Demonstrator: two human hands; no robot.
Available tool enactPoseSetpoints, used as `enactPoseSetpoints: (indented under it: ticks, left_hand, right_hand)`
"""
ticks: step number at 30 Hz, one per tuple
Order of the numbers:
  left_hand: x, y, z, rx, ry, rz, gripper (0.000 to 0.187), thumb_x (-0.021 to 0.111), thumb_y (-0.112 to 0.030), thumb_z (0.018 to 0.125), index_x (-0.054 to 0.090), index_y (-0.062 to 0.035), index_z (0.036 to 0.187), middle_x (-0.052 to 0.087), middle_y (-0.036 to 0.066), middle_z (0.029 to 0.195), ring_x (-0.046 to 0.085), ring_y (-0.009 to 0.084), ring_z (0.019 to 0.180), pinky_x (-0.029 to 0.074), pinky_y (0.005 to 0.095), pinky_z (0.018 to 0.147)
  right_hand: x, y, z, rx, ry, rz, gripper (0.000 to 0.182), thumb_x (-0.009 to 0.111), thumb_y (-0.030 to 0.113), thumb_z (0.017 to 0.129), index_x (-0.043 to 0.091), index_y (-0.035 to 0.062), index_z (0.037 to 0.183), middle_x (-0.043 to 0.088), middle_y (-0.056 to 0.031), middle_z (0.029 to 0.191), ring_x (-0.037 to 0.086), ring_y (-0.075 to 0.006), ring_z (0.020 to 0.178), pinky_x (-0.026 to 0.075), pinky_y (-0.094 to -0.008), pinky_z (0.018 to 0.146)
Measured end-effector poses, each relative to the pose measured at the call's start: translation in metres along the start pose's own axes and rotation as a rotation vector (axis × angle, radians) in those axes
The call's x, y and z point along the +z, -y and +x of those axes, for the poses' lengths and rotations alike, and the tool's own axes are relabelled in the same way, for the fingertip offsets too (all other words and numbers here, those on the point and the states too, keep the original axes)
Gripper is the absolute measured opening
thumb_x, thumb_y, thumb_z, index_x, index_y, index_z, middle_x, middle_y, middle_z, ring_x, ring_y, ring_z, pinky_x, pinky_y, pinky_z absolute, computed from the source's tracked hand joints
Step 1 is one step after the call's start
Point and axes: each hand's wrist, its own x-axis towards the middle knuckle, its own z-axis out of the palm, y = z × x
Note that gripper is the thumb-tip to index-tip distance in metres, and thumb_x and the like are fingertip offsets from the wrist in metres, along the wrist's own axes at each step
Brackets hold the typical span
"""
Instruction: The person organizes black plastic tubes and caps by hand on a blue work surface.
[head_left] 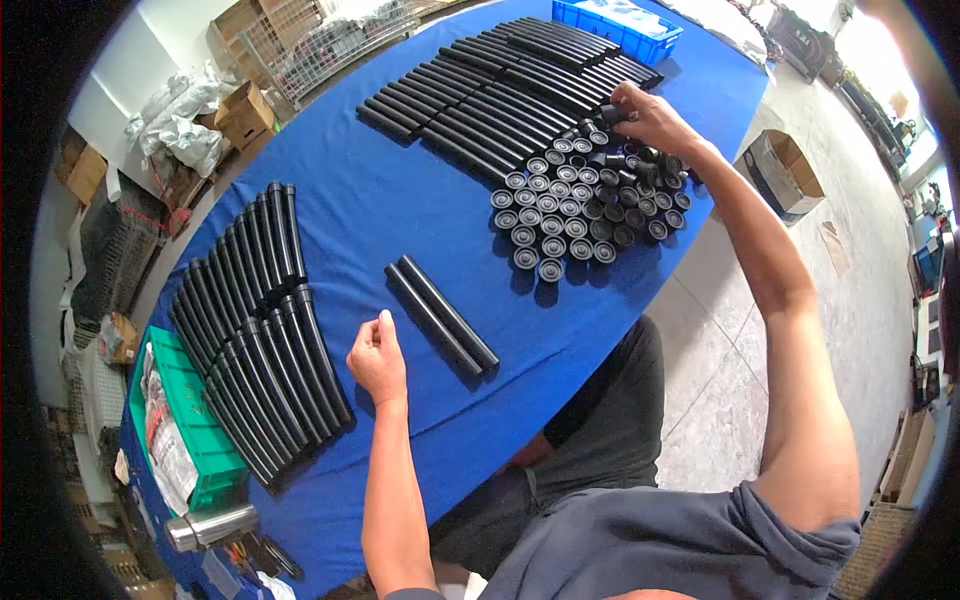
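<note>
My right hand (655, 122) reaches to the far edge of a pile of round black plastic caps (553, 246). Its fingers are closed on one black cap (611, 115), partly hidden by the hand. My left hand (378, 364) is held over the blue cloth in a loose fist, thumb up, with nothing visible in it. Just right of it lie two plain black tubes (440, 315), side by side. Farther left, black tubes with a wider collar at one end (265, 340) lie in two overlapping rows. Many plain black tubes (490, 100) are laid out in rows beyond the caps.
A blue cloth (340, 220) covers the table. A blue crate (620, 32) stands at its far end, a green crate (205, 465) at the left edge. Near that are a metal cylinder (212, 527) and small tools (262, 553). An open cardboard box (783, 175) sits on the floor.
</note>
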Motion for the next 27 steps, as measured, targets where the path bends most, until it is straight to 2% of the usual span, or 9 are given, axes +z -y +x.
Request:
enactPoseSetpoints:
  ticks: [2, 5, 8, 10, 12, 17, 21, 24, 27]
  left_hand:
    - [0.0, 0.007, 0.001, 0.023, 0.006, 0.043, 0.038, 0.068, -0.036, 0.093, 0.072, 0.0, 0.082, 0.067, 0.012, 0.065, 0.065, 0.0227, 0.059, 0.049, 0.0374, 0.06]
    - [0.0, 0.006, 0.002, 0.06, 0.021, 0.044, 0.04, 0.066, -0.037, 0.094, 0.07, 0.0008, 0.08, 0.067, 0.015, 0.066, 0.065, 0.0269, 0.06, 0.048, 0.0399, 0.06]
    - [0.002, 0.004, 0.0, 0.017, 0.003, -0.008, 0.04, 0.068, -0.037, 0.094, 0.07, 0.0008, 0.081, 0.066, 0.013, 0.065, 0.063, 0.0211, 0.058, 0.048, 0.0372, 0.059]
    - [0.002, 0.005, -0.002, 0.013, 0.008, -0.008, 0.04, 0.068, -0.037, 0.094, 0.071, 0.0005, 0.081, 0.066, 0.012, 0.065, 0.063, 0.0198, 0.058, 0.048, 0.0364, 0.059]
    - [0.001, 0.005, 0.0, 0.021, 0.013, -0.001, 0.04, 0.068, -0.037, 0.094, 0.071, 0.0004, 0.081, 0.066, 0.011, 0.064, 0.062, 0.0192, 0.058, 0.048, 0.0359, 0.059]
    - [0.001, 0.007, 0.0, 0.057, 0.0, 0.001, 0.039, 0.068, -0.037, 0.093, 0.071, 0.0003, 0.081, 0.066, 0.011, 0.064, 0.063, 0.0202, 0.058, 0.048, 0.0362, 0.059]
    - [-0.002, 0.004, -0.001, 0.049, 0.007, 0.013, 0.038, 0.069, -0.036, 0.093, 0.072, 0.0002, 0.082, 0.068, 0.012, 0.065, 0.065, 0.0211, 0.059, 0.049, 0.0365, 0.058]
    - [0.0, 0.006, 0.0, 0.06, -0.003, 0.009, 0.037, 0.07, -0.035, 0.092, 0.072, 0.0002, 0.082, 0.068, 0.012, 0.065, 0.064, 0.0203, 0.058, 0.049, 0.0361, 0.058]
    - [-0.001, 0.005, 0.001, 0.035, -0.002, -0.01, 0.036, 0.07, -0.034, 0.093, 0.071, 0.0002, 0.081, 0.067, 0.011, 0.065, 0.063, 0.0192, 0.057, 0.048, 0.0353, 0.058]
  right_hand:
    - [-0.003, 0.04, -0.03, -0.033, -0.006, 0.08, 0.044, 0.072, 0.008, 0.078, 0.051, 0.0057, 0.117, 0.066, -0.0168, 0.1, 0.066, -0.0311, 0.094, 0.051, -0.0415, 0.084]
    - [0.011, 0.104, -0.09, -0.108, 0.125, 0.146, 0.042, 0.072, 0.006, 0.078, 0.052, 0.0057, 0.116, 0.065, -0.0151, 0.102, 0.066, -0.0301, 0.095, 0.052, -0.0407, 0.084]
    - [0.045, 0.135, -0.137, -0.178, 0.277, 0.194, 0.04, 0.072, 0.005, 0.077, 0.054, 0.006, 0.113, 0.061, -0.0135, 0.102, 0.063, -0.0313, 0.098, 0.052, -0.0413, 0.085]
    - [0.067, 0.139, -0.154, -0.36, 0.263, 0.067, 0.045, 0.073, 0.0, 0.076, 0.054, 0.0042, 0.116, 0.059, -0.0134, 0.108, 0.06, -0.0331, 0.103, 0.05, -0.0401, 0.09]
    - [0.079, 0.146, -0.162, -0.235, 0.277, 0.093, 0.045, 0.073, 0.002, 0.077, 0.053, 0.0031, 0.117, 0.058, -0.0143, 0.107, 0.057, -0.0346, 0.106, 0.048, -0.041, 0.093]
    - [0.109, 0.147, -0.165, -0.212, 0.123, -0.045, 0.041, 0.072, 0.004, 0.077, 0.051, 0.0022, 0.113, 0.059, -0.0154, 0.103, 0.057, -0.0349, 0.101, 0.048, -0.0429, 0.091]
    - [0.113, 0.147, -0.164, -0.138, 0.116, -0.038, 0.043, 0.073, 0.004, 0.078, 0.05, 0.0026, 0.114, 0.06, -0.016, 0.104, 0.058, -0.0352, 0.103, 0.048, -0.0433, 0.091]
    - [0.117, 0.145, -0.163, -0.192, 0.068, -0.039, 0.037, 0.068, 0.005, 0.082, 0.051, 0.0035, 0.114, 0.059, -0.0161, 0.103, 0.06, -0.0367, 0.1, 0.051, -0.0447, 0.086]
    - [0.099, 0.15, -0.161, -0.206, -0.063, 0.046, 0.037, 0.068, 0.005, 0.083, 0.052, 0.003, 0.116, 0.059, -0.0161, 0.103, 0.061, -0.0368, 0.096, 0.052, -0.0438, 0.084]
